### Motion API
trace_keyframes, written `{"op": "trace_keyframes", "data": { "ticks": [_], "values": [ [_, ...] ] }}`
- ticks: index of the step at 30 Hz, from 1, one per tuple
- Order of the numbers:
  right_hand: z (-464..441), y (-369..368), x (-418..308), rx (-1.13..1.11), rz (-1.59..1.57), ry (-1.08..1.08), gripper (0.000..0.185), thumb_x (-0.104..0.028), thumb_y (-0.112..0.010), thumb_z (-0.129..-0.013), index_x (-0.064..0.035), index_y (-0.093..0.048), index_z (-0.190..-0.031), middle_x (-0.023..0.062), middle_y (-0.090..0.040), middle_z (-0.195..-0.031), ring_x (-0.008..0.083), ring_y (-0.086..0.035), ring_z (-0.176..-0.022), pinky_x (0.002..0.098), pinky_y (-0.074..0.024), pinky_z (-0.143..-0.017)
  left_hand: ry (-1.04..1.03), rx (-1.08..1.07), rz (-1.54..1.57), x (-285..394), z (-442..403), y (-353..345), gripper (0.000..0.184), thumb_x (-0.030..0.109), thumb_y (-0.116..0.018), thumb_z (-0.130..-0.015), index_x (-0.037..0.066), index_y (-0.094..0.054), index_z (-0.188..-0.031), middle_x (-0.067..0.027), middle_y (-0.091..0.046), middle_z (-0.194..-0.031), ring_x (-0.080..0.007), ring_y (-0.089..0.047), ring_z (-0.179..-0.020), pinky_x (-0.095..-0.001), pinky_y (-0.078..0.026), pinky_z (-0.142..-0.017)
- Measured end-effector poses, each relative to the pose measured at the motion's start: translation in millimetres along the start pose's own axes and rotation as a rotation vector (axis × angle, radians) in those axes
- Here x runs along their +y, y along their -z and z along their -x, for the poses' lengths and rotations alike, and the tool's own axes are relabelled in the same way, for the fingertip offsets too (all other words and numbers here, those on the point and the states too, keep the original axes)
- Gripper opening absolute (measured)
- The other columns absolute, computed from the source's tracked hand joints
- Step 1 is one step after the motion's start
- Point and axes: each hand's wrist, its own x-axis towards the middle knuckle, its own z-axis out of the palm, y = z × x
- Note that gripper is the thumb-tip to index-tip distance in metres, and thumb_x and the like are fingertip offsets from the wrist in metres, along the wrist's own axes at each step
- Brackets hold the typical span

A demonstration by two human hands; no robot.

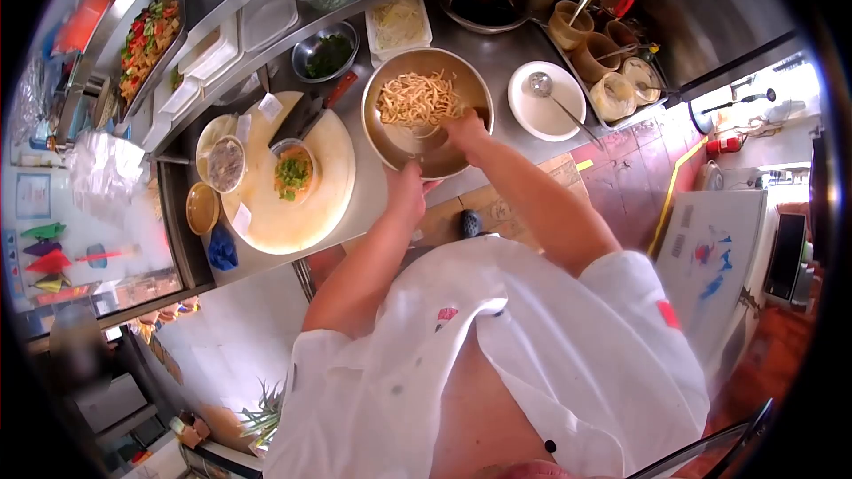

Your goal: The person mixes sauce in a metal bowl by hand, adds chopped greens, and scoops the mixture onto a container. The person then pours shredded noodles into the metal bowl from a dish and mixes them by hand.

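Observation:
A steel mixing bowl (380,137) holds a heap of pale brown noodles (419,99), lying mostly toward its far side. With the thumb over the near rim and the fingers below, my left hand (407,188) grips this bowl. My right hand (467,136) reaches inside from the right, its fingers curled at the edge of the noodles; the fingertips are partly hidden, so what they pinch cannot be made out. To the left, a small bowl of chopped greens and orange bits (292,174) stands on a round cutting board (330,179).
A cleaver with a red handle (341,89) lies across the board's far edge. Right of the mixing bowl sits a white plate (532,111) with a ladle (543,86). Seasoning jars (612,96) fill a tray farther right. Behind are a bowl of greens (327,51) and a dark-liquid bowl (485,4).

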Motion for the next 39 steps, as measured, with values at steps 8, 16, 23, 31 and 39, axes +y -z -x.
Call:
{"op": "trace_keyframes", "data": {
  "ticks": [8, 16, 23, 31, 39],
  "values": [
    [5, -4, -50, 0.036, -1.147, -0.158, 0.052, -0.04, -0.071, -0.094, -0.0105, -0.054, -0.134, 0.0108, -0.066, -0.122, 0.0278, -0.068, -0.105, 0.0484, -0.0593, -0.083, -0.261, 0.047, -0.176, -11, 31, -33, 0.087, -0.002, -0.049, -0.085, 0.012, -0.006, -0.159, -0.021, -0.033, -0.15, -0.0356, -0.053, -0.123, -0.0412, -0.065, -0.071],
    [13, -9, -51, -0.184, -0.949, -0.056, 0.043, -0.003, -0.073, -0.089, -0.0039, -0.055, -0.127, 0.0156, -0.068, -0.115, 0.0308, -0.071, -0.103, 0.0453, -0.0623, -0.084, -0.023, 0.071, -0.14, -14, 18, -10, 0.07, 0.001, -0.049, -0.088, 0.019, -0.022, -0.151, -0.0133, -0.039, -0.149, -0.0375, -0.053, -0.127, -0.0572, -0.059, -0.087],
    [64, 31, -96, -0.334, -0.213, 0.12, 0.054, -0.016, -0.077, -0.084, -0.0034, -0.059, -0.133, 0.0112, -0.069, -0.111, 0.0205, -0.069, -0.096, 0.0331, -0.0562, -0.079, 0.04, 0.018, -0.054, 8, 34, 8, 0.061, 0.003, -0.048, -0.085, 0.008, -0.033, -0.144, -0.0189, -0.054, -0.131, -0.0353, -0.067, -0.106, -0.05, -0.064, -0.082],
    [89, 26, -148, -0.262, 0.49, 0.433, 0.04, -0.026, -0.068, -0.088, -0.0112, -0.068, -0.125, 0.0084, -0.073, -0.103, 0.0169, -0.067, -0.081, 0.0322, -0.0551, -0.064, 0.119, -0.039, -0.015, 36, 28, 49, 0.051, 0.002, -0.048, -0.085, 0.0, -0.042, -0.135, -0.0194, -0.06, -0.124, -0.0327, -0.068, -0.102, -0.0458, -0.064, -0.081],
    [112, -6, -158, -0.143, 0.647, 0.522, 0.04, -0.024, -0.066, -0.088, -0.0089, -0.068, -0.125, 0.0188, -0.068, -0.119, 0.033, -0.066, -0.111, 0.0395, -0.0522, -0.096, 0.219, -0.186, -0.001, 45, 1, 91, 0.065, 0.004, -0.049, -0.085, 0.018, -0.029, -0.146, -0.0118, -0.05, -0.135, -0.0286, -0.062, -0.11, -0.0454, -0.062, -0.078]
  ]
}}
